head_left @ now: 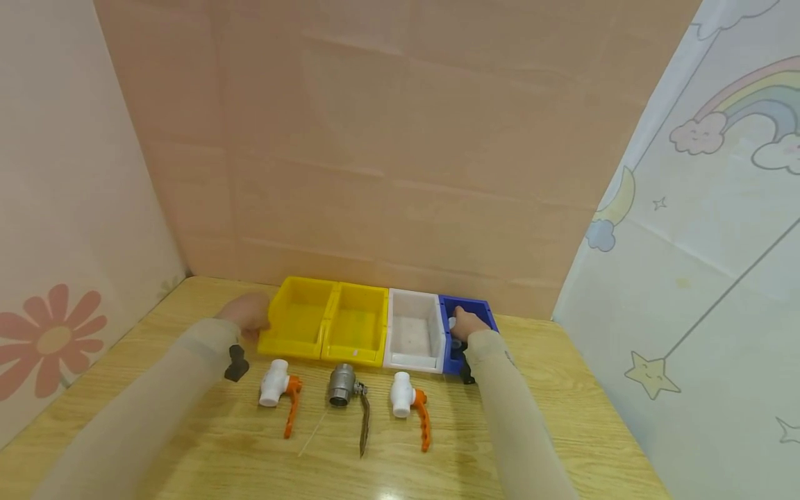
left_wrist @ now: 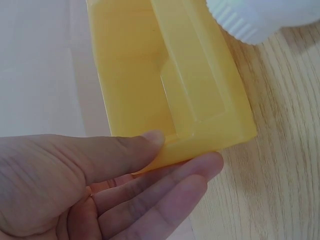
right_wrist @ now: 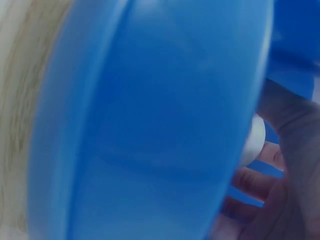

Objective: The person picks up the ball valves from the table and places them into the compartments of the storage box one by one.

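Note:
My left hand [head_left: 248, 312] is at the left end of the row of bins. In the left wrist view its thumb lies over the rim of the outer yellow bin [left_wrist: 135, 85], the fingers under the outside, pinching the wall. My right hand [head_left: 469, 323] reaches into the blue bin [head_left: 484, 306] at the right end. Its thumb and fingers are around a white, round-ended piece [right_wrist: 255, 140], mostly hidden by the bin wall in the right wrist view. A greyish piece [head_left: 457, 344] lies lower in that bin.
Between them stand a second yellow bin [head_left: 359, 316] and a white bin [head_left: 410, 326]. In front lie a white valve with orange handle [head_left: 273, 384], a metal ball valve [head_left: 342, 385], another white valve [head_left: 402, 394] and a thin stick [head_left: 314, 430]. A draped wall rises behind.

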Demonstrator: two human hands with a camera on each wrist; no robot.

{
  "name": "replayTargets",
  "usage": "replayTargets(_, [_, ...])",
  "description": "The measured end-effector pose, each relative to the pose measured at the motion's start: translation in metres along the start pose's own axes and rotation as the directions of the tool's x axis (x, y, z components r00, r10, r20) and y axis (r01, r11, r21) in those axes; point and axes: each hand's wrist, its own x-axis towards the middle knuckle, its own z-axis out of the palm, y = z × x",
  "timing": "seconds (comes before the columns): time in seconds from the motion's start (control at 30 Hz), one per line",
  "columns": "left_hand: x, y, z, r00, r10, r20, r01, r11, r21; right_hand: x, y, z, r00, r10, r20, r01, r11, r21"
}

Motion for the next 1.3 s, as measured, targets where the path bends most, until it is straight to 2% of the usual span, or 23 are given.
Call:
replayTargets(0.47, [0.002,0.001,-0.001,1.0,0.022,0.019,-0.023,0.999,0.023,-0.008,-0.003,-0.003,0.999,-0.046,0.018,0.048,0.996,-0.07])
replayTargets(0.8, [0.0,0.003,0.001,1.0,0.006,0.013,-0.006,1.0,0.01,-0.007,-0.001,-0.005,0.996,-0.082,0.02,0.083,0.992,-0.095])
replayTargets(1.03, [-0.001,0.002,-0.001,1.0,0.016,0.017,-0.016,1.0,-0.004,-0.011,-0.005,-0.014,0.994,-0.084,0.069,0.089,0.993,-0.075])
replayTargets(1.3, [-0.001,0.0,-0.001,1.0,0.004,0.011,-0.004,1.0,-0.009,-0.018,-0.012,-0.029,0.993,-0.095,0.065,0.104,0.983,-0.151])
